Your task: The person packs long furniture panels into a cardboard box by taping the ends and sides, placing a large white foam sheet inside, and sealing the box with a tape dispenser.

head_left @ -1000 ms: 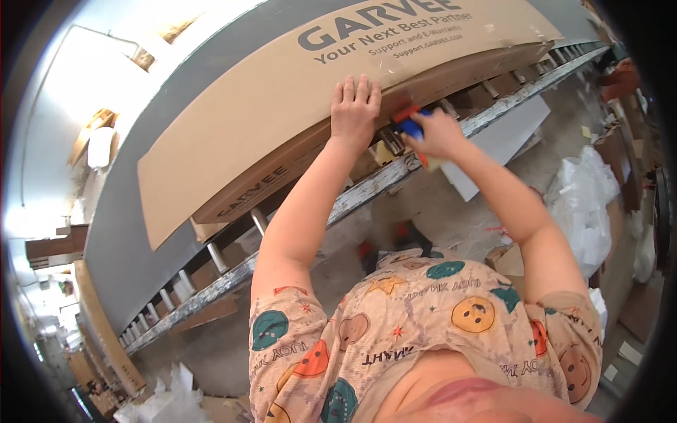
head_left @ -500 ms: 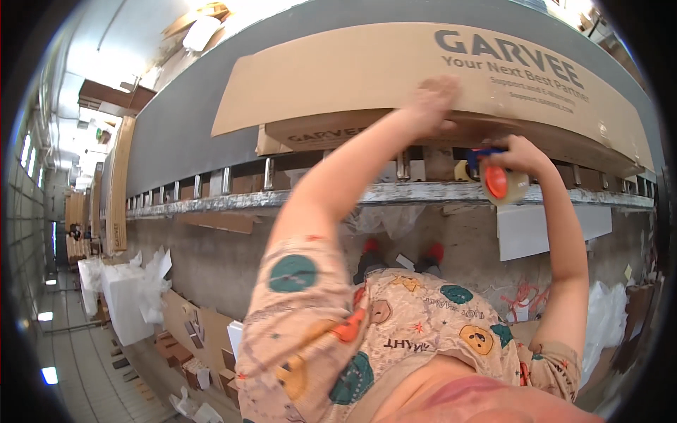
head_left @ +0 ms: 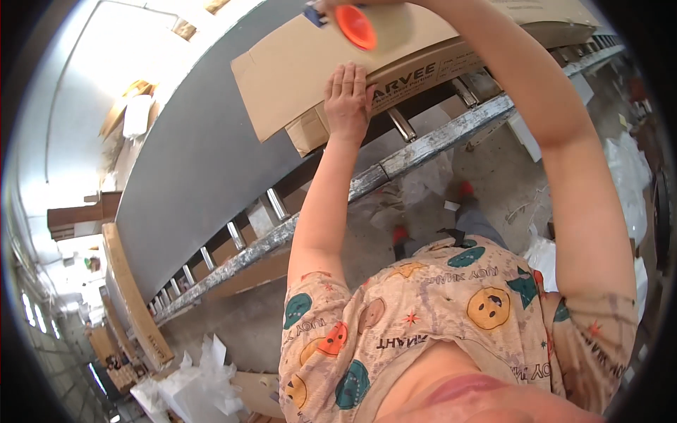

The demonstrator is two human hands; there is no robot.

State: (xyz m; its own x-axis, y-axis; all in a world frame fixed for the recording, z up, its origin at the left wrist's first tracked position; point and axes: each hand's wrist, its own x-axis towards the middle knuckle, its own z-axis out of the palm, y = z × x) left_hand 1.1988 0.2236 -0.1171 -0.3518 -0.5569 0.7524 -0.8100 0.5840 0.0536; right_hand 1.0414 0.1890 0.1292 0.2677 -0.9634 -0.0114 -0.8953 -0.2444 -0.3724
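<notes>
Head — left hand (head_left: 348,106) on carton (head_left: 282,77)

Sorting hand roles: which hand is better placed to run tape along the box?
Probably the right hand: it holds the tape dispenser over the box. The left hand rests on the box, fingers extended, no tool showing, so it looks better suited to bracing.

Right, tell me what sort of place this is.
Probably a warehouse packing area: a long brown cardboard box, an orange and blue tape dispenser and shiny cylindrical metal rollers.
</notes>
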